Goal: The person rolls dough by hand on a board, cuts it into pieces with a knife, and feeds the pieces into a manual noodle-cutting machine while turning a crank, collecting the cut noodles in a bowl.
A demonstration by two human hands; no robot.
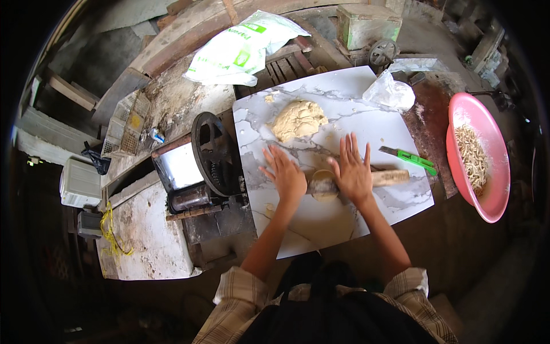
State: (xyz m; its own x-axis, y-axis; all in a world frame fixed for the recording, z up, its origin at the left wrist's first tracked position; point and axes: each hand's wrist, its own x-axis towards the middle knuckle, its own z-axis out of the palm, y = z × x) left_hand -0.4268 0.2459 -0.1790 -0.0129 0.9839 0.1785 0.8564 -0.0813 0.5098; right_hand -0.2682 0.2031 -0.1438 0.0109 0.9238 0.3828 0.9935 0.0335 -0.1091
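A wooden rolling pin (392, 177) lies crosswise on a white marbled board (312, 235). Under its middle is a small flattened piece of dough (325, 196). My left hand (286, 175) rests at the pin's left end, fingers spread and pointing away from me. Stretched flat over the pin, right of the dough piece, is my right hand (353, 175). The palms hide parts of the pin. Beyond my hands sits a large, rough lump of pale dough (298, 120).
A green-handled cutter knife (415, 160) lies on the board's right side, near a crumpled plastic bag (391, 92). Farther right stands a pink basin (498, 172) holding pale strips. A roller machine with a dark wheel (215, 153) borders the board's left; a white sack (240, 51) lies behind.
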